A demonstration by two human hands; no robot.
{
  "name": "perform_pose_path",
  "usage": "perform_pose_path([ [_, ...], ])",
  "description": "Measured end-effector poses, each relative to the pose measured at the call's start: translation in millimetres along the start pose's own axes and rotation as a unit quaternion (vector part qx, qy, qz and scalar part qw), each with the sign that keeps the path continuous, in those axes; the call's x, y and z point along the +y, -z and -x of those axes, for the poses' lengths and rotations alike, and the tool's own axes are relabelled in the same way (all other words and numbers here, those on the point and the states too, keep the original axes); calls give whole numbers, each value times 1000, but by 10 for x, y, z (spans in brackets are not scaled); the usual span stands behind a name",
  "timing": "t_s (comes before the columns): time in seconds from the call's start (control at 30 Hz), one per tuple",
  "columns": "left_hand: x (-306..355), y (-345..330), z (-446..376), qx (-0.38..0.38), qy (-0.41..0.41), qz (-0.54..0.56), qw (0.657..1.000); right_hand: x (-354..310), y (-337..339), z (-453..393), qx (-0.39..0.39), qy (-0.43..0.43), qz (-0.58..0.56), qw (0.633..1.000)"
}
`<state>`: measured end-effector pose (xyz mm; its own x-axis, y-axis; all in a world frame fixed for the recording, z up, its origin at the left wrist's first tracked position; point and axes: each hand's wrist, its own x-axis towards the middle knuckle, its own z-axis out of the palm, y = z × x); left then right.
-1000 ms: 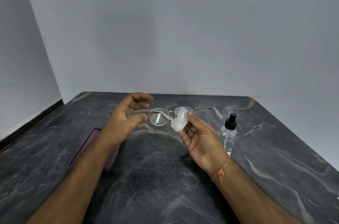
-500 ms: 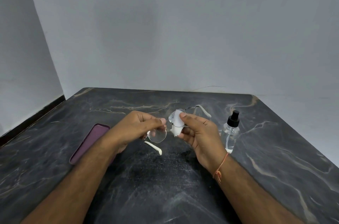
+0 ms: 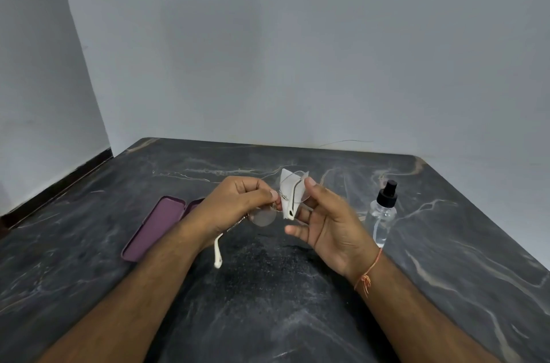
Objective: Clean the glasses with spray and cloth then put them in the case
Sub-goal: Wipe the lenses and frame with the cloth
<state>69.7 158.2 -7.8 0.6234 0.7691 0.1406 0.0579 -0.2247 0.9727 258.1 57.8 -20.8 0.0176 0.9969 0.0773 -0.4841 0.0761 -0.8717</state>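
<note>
The person holds the glasses (image 3: 278, 203) above the dark marble desk (image 3: 446, 258); the left hand (image 3: 238, 203) pinches the frame near the bridge, fingers curled, and one white temple tip hangs down under the wrist; the right hand (image 3: 330, 218) pinches the white cloth (image 3: 291, 193) around the other lens with thumb and forefinger, the other fingers loosely spread; the purple case (image 3: 156, 227) lies open on the desk at the left, partly behind the left arm; the spray bottle (image 3: 382, 212) stands upright at the right, near the right hand.
</note>
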Motion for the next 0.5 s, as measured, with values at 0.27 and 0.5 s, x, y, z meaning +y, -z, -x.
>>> perform_pose_path([
  [0.27, 46, 10, 23, 7, -40, 0, 999, -5, 21, -11, 1, -35, 19, 999],
  [0.5, 42, -23, 18, -8, -5, 15, 1000, -38, 77, -50, 25, 1, -23, 999],
])
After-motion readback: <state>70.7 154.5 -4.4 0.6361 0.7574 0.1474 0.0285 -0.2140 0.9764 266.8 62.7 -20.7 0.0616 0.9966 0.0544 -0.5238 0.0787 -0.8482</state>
